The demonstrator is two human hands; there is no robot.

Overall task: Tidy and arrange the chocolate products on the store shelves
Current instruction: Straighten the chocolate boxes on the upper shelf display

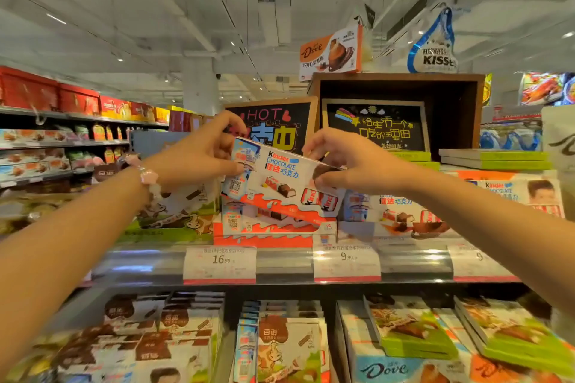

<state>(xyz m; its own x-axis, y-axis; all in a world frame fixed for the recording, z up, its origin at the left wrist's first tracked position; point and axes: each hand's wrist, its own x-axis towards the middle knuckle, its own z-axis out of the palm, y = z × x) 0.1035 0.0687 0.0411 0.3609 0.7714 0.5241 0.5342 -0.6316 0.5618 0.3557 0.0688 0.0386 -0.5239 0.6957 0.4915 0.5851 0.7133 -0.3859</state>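
A white and orange Kinder Chocolate box (280, 179) is held tilted above the top shelf. My left hand (202, 149) pinches its left end and my right hand (348, 162) pinches its right end, fingers curled over the top edge. Beneath it lies a stack of the same Kinder boxes (270, 227). More Kinder boxes (395, 211) sit to the right of that stack.
Green-edged cow-print chocolate boxes (174, 218) lie left of the stack. Price tags (219, 263) line the shelf rail (286, 261). Two chalkboard signs (376, 127) and a wooden crate (451, 96) stand behind. The lower shelf holds Dove boxes (385, 367) and other chocolate packs (289, 348).
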